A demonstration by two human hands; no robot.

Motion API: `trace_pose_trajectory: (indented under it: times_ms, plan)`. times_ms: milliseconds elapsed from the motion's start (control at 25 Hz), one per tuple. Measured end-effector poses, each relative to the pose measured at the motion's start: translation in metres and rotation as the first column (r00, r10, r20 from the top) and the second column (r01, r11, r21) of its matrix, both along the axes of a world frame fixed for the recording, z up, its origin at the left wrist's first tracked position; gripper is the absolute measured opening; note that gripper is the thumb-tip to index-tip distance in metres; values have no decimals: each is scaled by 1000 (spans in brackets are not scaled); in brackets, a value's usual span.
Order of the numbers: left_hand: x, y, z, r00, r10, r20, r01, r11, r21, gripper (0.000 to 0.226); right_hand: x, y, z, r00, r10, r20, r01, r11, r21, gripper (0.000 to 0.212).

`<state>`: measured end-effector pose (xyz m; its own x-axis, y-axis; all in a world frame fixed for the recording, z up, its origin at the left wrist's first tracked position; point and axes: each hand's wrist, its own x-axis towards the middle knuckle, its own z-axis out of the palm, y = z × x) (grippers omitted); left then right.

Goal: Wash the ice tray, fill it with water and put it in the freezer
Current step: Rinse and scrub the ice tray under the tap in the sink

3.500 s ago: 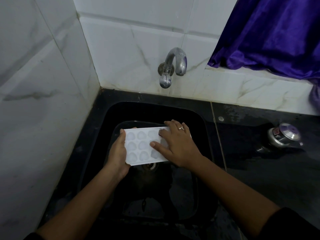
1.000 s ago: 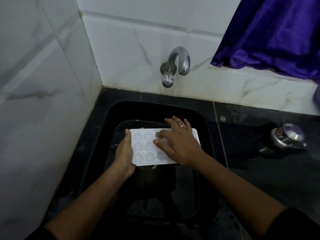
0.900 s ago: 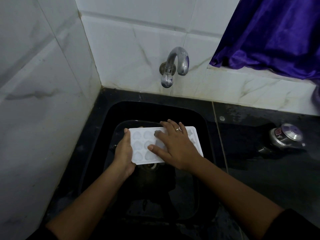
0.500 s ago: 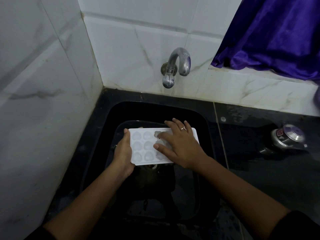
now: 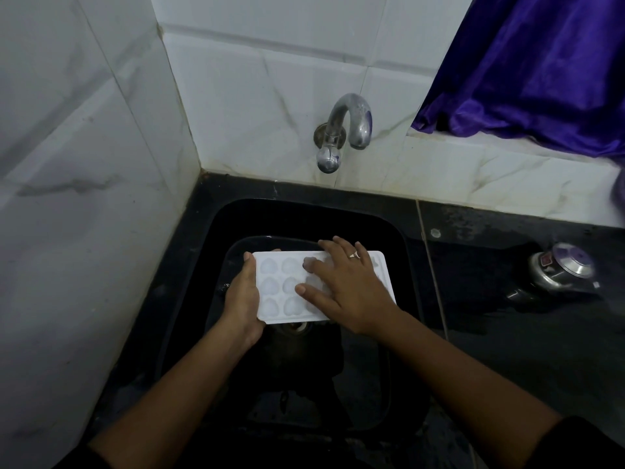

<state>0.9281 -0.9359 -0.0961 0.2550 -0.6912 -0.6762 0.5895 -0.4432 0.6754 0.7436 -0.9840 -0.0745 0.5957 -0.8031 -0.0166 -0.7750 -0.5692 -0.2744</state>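
The ice tray [image 5: 287, 289] sits in the sink [image 5: 216, 238], below the tap [image 5: 341, 130].

One ice tray [image 5: 274, 289], six of its hollows [image 5: 269, 265] in plain sight, in three rows of two, the others covered. Two hands, a left hand [image 5: 241, 299] and a right hand [image 5: 351, 289], and one ring [image 5: 354, 254] on the right. One tap [image 5: 345, 130], one sink [image 5: 304, 214], one purple curtain [image 5: 541, 72], one small metal object [image 5: 561, 270] on the tabletop [image 5: 507, 350].

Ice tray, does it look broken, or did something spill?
The ice tray looks whole; the left hand grips its edge and the right hand lies flat on it. Only the counter beside the steel lid looks wet.
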Motion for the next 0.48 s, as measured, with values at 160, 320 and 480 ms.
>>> trace_pose_trajectory:
  times_ms: [160,320,480]
  plan:
    - [-1,0,3,1000,-17,3,17,1000,-11,62,1,-2,2,999,-39,11,39,999,1,63]
    - [-1,1,3,1000,-16,7,16,1000,-3,63,0,-1,1,1000,-12,-5,12,1000,-6,67]
    - [-1,1,3,1000,-13,-2,13,1000,-12,63,9,1,3,998,-60,22,59,998,31,74]
